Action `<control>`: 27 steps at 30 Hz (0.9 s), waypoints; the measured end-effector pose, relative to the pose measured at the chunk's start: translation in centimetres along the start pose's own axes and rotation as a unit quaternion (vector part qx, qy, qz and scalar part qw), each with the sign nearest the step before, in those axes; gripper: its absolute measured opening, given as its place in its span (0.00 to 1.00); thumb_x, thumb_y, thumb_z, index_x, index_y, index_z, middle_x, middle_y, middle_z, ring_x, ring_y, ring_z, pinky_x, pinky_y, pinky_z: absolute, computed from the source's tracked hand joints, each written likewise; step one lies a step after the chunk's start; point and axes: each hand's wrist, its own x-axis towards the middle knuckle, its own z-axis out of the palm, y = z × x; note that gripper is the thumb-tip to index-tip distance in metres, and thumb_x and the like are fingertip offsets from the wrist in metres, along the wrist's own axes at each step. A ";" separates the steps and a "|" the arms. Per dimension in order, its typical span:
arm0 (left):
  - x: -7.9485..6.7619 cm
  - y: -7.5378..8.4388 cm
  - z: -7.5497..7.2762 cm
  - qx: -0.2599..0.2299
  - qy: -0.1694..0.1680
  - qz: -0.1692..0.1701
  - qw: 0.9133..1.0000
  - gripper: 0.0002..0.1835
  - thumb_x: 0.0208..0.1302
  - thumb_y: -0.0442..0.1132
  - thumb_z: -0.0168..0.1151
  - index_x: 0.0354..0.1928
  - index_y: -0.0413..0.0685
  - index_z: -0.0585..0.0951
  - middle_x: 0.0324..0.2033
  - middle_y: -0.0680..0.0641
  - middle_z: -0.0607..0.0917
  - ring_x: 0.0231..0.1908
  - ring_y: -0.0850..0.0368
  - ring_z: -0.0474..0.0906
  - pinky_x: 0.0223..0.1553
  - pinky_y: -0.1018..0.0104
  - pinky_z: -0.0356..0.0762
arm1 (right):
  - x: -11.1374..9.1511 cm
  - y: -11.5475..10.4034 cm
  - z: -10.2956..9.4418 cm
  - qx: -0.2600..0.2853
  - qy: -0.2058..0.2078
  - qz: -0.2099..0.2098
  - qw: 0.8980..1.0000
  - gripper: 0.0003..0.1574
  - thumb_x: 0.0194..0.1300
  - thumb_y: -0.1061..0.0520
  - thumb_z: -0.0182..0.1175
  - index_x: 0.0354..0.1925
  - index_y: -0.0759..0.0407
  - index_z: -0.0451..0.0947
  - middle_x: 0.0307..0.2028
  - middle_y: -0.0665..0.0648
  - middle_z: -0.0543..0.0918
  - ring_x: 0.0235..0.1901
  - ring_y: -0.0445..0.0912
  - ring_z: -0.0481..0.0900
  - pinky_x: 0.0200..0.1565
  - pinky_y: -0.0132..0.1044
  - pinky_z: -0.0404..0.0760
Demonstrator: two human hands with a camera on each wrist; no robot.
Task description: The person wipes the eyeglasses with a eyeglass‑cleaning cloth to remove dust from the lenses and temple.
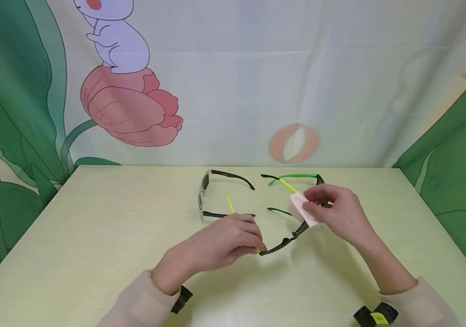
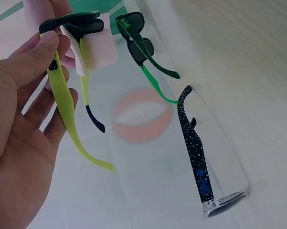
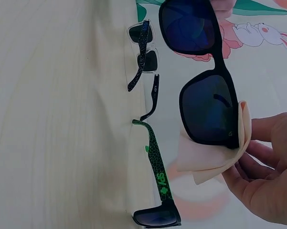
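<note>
My left hand (image 1: 225, 237) holds a pair of black-framed sunglasses (image 1: 283, 244) with yellow temples, pinching them at one hinge in the left wrist view. The glasses are raised above the table with both temples unfolded. A pale pink cloth (image 1: 301, 210) is between the fingers of my right hand (image 1: 341, 212). In the right wrist view the cloth (image 3: 205, 160) is folded over the other end of the frame, against the edge of a dark lens (image 3: 207, 107). Part of that lens's lower corner meets the cloth.
Clear-framed sunglasses (image 1: 201, 196) with dark speckled temples lie unfolded beyond my left hand. Green-templed sunglasses (image 1: 298, 175) rest behind my right hand, partly hidden by it. The pale wooden table (image 1: 94, 254) ends at a printed curtain (image 1: 233, 113).
</note>
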 end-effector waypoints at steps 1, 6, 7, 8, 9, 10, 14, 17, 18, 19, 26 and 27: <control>0.0 0.0 0.1 0.011 0.001 -0.002 1.000 0.07 0.66 0.30 0.70 0.42 0.49 0.90 0.38 0.57 0.87 0.43 0.60 0.77 0.52 0.72 0.73 | 0.0 0.0 0.0 0.000 0.001 0.000 1.000 0.14 0.66 0.61 0.70 0.49 0.63 0.85 0.42 0.58 0.87 0.40 0.51 0.83 0.38 0.33 0.83; 0.0 0.0 0.3 0.077 0.010 -0.018 0.997 0.08 0.65 0.33 0.72 0.42 0.54 0.90 0.38 0.59 0.87 0.46 0.59 0.77 0.56 0.64 0.73 | -0.1 0.2 -0.1 0.004 0.013 0.009 1.000 0.14 0.66 0.62 0.69 0.50 0.62 0.86 0.40 0.58 0.87 0.40 0.53 0.82 0.35 0.35 0.84; -0.1 0.0 0.3 0.093 0.012 -0.023 0.995 0.08 0.65 0.33 0.72 0.42 0.54 0.91 0.38 0.60 0.87 0.46 0.58 0.77 0.57 0.63 0.73 | -0.1 0.2 -0.1 0.004 0.017 0.012 1.000 0.13 0.66 0.62 0.68 0.50 0.62 0.86 0.39 0.58 0.87 0.40 0.53 0.82 0.34 0.36 0.84; -0.1 0.0 0.4 0.106 0.013 -0.026 0.994 0.08 0.64 0.33 0.72 0.42 0.55 0.91 0.38 0.60 0.87 0.47 0.58 0.77 0.59 0.62 0.72 | -0.1 0.2 -0.2 0.003 0.021 0.013 1.000 0.13 0.66 0.62 0.68 0.49 0.62 0.86 0.39 0.58 0.87 0.40 0.53 0.82 0.33 0.36 0.84; -0.1 0.0 0.4 0.117 0.014 -0.030 0.993 0.08 0.64 0.33 0.72 0.42 0.55 0.91 0.38 0.60 0.87 0.47 0.57 0.77 0.61 0.61 0.71 | -0.1 0.2 -0.2 0.001 0.024 0.014 1.000 0.13 0.66 0.63 0.68 0.49 0.62 0.86 0.38 0.58 0.87 0.40 0.53 0.82 0.33 0.35 0.83; -0.1 -0.1 0.4 0.128 0.014 -0.034 0.991 0.08 0.64 0.33 0.73 0.42 0.55 0.91 0.38 0.59 0.87 0.47 0.57 0.77 0.63 0.60 0.70 | -0.1 0.2 -0.1 0.001 0.028 0.014 1.000 0.13 0.66 0.63 0.68 0.49 0.62 0.86 0.38 0.58 0.87 0.40 0.52 0.82 0.33 0.35 0.83; -0.1 -0.3 0.5 0.151 0.016 -0.053 0.987 0.08 0.64 0.33 0.72 0.41 0.55 0.91 0.37 0.59 0.87 0.47 0.57 0.77 0.66 0.58 0.67 | -0.1 0.2 0.0 0.001 0.050 0.005 0.999 0.12 0.65 0.65 0.67 0.48 0.64 0.86 0.37 0.59 0.85 0.38 0.51 0.81 0.35 0.31 0.82; 0.0 -0.4 0.5 0.151 0.018 -0.071 0.986 0.09 0.64 0.32 0.71 0.41 0.54 0.91 0.38 0.58 0.87 0.48 0.56 0.78 0.70 0.57 0.64 | -0.1 0.0 0.2 0.003 0.073 -0.006 0.997 0.12 0.64 0.66 0.67 0.47 0.65 0.86 0.36 0.59 0.85 0.38 0.50 0.80 0.36 0.28 0.81; 0.0 -0.4 0.5 0.146 0.020 -0.077 0.986 0.09 0.63 0.31 0.71 0.41 0.54 0.90 0.39 0.57 0.87 0.49 0.56 0.78 0.71 0.57 0.62 | -0.2 0.0 0.3 0.003 0.080 -0.011 0.997 0.12 0.64 0.66 0.66 0.46 0.66 0.86 0.35 0.59 0.85 0.37 0.49 0.80 0.36 0.27 0.81; 0.0 -0.4 0.5 0.140 0.021 -0.082 0.987 0.09 0.63 0.31 0.71 0.41 0.53 0.90 0.40 0.56 0.87 0.50 0.55 0.79 0.72 0.56 0.60 | -0.2 -0.1 0.4 0.002 0.087 -0.015 0.996 0.11 0.63 0.67 0.66 0.46 0.65 0.86 0.34 0.59 0.84 0.36 0.49 0.80 0.36 0.27 0.81; -0.2 -1.0 0.6 0.077 0.057 -0.098 0.991 0.07 0.65 0.31 0.68 0.40 0.49 0.90 0.47 0.50 0.84 0.54 0.52 0.76 0.71 0.59 0.63 | -0.4 -0.4 0.6 -0.021 0.109 -0.029 0.993 0.11 0.61 0.67 0.66 0.44 0.65 0.86 0.32 0.58 0.84 0.33 0.49 0.79 0.31 0.27 0.81; -0.3 -1.1 0.6 0.070 0.065 -0.102 0.990 0.06 0.65 0.32 0.68 0.40 0.48 0.90 0.48 0.50 0.83 0.55 0.52 0.75 0.69 0.60 0.65 | -0.4 -0.4 0.7 -0.024 0.110 -0.028 0.993 0.11 0.61 0.67 0.66 0.44 0.65 0.86 0.33 0.58 0.85 0.32 0.49 0.80 0.31 0.28 0.81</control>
